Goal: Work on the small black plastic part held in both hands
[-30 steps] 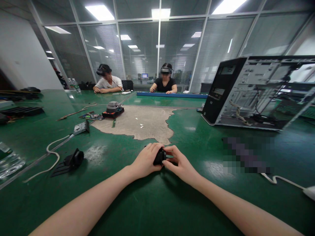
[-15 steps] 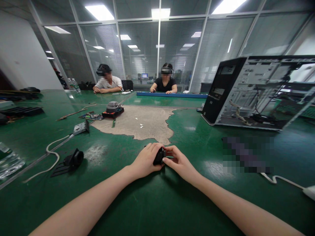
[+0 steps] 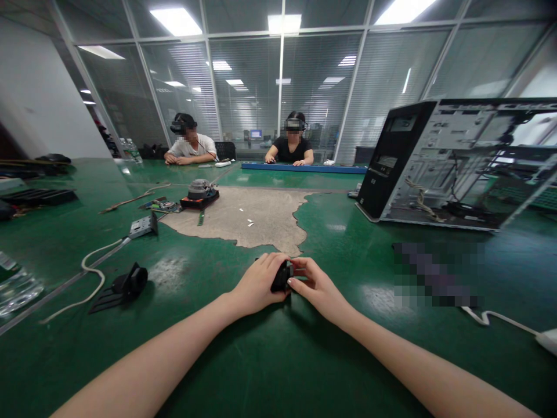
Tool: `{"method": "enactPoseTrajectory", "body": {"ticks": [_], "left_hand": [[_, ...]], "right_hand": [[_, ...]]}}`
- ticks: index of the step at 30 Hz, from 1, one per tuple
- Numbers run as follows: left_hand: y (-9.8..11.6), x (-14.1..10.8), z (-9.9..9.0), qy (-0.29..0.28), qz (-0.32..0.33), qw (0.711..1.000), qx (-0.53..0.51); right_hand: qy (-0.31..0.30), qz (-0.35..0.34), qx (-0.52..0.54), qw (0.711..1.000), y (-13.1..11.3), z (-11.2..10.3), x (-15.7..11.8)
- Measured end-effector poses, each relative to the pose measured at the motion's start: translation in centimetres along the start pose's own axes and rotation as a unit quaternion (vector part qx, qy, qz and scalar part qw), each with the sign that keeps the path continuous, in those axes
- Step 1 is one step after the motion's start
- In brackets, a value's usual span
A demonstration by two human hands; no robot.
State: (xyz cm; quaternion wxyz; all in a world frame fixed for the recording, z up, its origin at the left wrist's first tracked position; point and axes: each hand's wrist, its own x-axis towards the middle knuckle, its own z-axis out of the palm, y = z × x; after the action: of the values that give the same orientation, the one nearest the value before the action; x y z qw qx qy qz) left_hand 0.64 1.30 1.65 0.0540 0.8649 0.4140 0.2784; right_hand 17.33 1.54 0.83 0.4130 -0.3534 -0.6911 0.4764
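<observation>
Both of my hands meet over the green table at the middle of the head view. My left hand (image 3: 260, 284) is wrapped over the top and left side of a small black part (image 3: 282, 277), boxy, with a grey bit along its right edge. On its right side my right hand (image 3: 319, 287) grips that edge between thumb and fingers. Most of the part is hidden under my left hand, so its exact kind does not show. A black plastic duct with slats (image 3: 126, 285) lies apart, left of my left hand.
A computer case (image 3: 378, 162) with its side off stands at the right. A heatsink with fan (image 3: 200, 194) sits on the worn bare patch (image 3: 270, 215). Nearby are a metal bracket (image 3: 143, 226), a white cable (image 3: 93, 255) and a bottle (image 3: 17, 287). Two people sit across the table.
</observation>
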Motion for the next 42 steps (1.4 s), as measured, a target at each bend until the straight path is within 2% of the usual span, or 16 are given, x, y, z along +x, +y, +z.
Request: {"method": "enactPoseTrajectory", "body": {"ticks": [3,9,16,23,30,36,42], "left_hand": [[-0.01,-0.01,-0.02,-0.002,-0.001,1.000,-0.001],[-0.02,0.04,-0.12,-0.006,0.001,1.000,-0.007],[0.02,0.09,0.00,0.005,0.005,1.000,-0.001],[-0.06,0.05,-0.03,-0.001,-0.003,1.000,-0.001],[0.01,0.01,-0.14,-0.003,0.001,1.000,-0.007],[0.03,0.06,0.00,0.002,-0.001,1.000,-0.006],[0.02,0.07,-0.03,-0.001,-0.004,1.000,-0.008]], "right_hand": [[-0.008,0.000,-0.007,1.000,-0.08,-0.01,-0.02],[-0.014,-0.046,-0.013,0.999,-0.48,0.03,-0.40],[-0.010,-0.015,0.019,1.000,-0.10,-0.02,-0.13],[-0.002,0.003,-0.006,1.000,-0.30,0.02,-0.11],[-0.008,-0.047,-0.022,0.999,-0.48,0.05,-0.39],[-0.008,-0.016,0.014,1.000,-0.12,0.08,-0.13],[-0.017,0.000,-0.002,1.000,-0.25,0.01,-0.07]]}}
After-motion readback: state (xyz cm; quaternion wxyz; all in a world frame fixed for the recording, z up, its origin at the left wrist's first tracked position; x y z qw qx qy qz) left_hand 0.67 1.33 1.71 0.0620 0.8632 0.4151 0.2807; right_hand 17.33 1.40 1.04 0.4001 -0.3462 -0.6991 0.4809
